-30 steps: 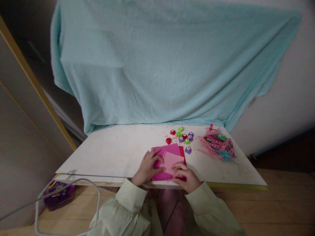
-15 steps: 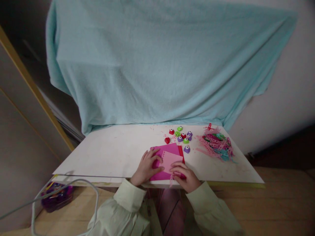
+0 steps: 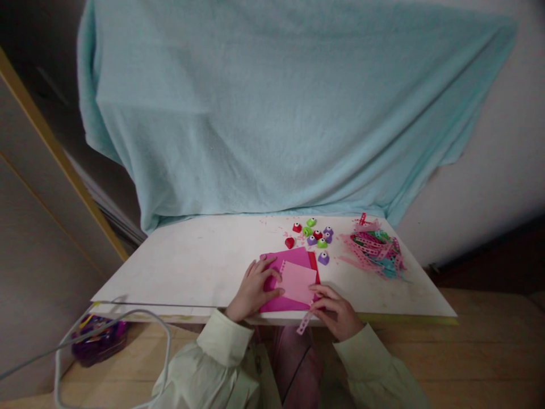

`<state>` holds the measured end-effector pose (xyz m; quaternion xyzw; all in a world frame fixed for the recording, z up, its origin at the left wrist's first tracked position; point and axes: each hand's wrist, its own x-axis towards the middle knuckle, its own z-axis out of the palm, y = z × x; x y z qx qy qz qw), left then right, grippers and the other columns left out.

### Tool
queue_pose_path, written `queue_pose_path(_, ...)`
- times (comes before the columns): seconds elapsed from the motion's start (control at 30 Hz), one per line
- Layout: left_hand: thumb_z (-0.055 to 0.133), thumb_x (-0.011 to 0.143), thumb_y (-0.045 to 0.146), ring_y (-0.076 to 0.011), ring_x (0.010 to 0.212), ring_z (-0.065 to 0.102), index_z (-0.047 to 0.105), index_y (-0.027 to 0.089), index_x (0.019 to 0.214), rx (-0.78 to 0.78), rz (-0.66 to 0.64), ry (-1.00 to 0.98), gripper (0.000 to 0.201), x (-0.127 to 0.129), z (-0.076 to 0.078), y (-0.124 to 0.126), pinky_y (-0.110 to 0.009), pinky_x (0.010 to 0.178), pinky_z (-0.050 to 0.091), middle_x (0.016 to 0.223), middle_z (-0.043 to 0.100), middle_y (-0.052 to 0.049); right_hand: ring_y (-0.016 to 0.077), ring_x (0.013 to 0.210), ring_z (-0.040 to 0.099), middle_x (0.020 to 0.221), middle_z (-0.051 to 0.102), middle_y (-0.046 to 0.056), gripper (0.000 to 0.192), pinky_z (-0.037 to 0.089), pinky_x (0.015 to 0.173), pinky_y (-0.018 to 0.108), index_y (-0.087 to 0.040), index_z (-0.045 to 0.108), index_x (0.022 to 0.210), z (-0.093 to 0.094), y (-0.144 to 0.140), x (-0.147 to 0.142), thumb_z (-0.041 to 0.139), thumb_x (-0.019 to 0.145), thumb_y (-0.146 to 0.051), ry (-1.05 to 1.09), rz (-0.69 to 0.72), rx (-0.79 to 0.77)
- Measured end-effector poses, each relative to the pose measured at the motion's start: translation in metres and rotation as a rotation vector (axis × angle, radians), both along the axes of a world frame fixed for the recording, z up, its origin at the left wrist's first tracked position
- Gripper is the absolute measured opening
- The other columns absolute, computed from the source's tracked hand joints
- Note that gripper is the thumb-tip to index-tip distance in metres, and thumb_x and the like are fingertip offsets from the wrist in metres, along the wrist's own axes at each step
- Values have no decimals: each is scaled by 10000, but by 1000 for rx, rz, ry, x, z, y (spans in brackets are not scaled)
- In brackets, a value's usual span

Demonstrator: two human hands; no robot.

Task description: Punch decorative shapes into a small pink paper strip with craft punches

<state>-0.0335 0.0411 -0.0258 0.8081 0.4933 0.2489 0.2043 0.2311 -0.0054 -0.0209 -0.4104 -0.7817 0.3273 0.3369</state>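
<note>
My left hand [image 3: 254,288] lies with its fingers apart over the left side of a magenta sheet [image 3: 293,257], its thumb and forefinger at the edge of a smaller pale pink sheet [image 3: 299,278] on top. Small scallops show along that sheet's upper left edge. Closed at the lower right corner, my right hand [image 3: 334,311] pinches a pink paper strip [image 3: 304,324] with punched holes, which hangs past the table's front edge. A red sheet [image 3: 313,260] peeks out from under the magenta one.
Several small red, green and purple craft punches [image 3: 322,243] stand behind the sheets. A heap of punched strips [image 3: 377,250] lies on the right of the white table [image 3: 183,267]. Blue cloth [image 3: 272,113] hangs behind. At lower left are a cable [image 3: 168,341] and purple container [image 3: 100,343].
My right hand has moved right and slightly towards me with the punched strip, uncovering the pale sheet's lower right part. My left hand has stayed in place.
</note>
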Motion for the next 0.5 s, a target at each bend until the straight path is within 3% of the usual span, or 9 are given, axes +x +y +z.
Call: queue_pose_path(0.5,645,726,437,-276,1314,267,603,270,920,-7,-2,8,259,0,0,0,-516,1069,173,1400,373,-20,243,1080,523,1204,539,111,127,438,915,394,-204,680,816,2,-5,12,568,822,-263,-20,-29,7)
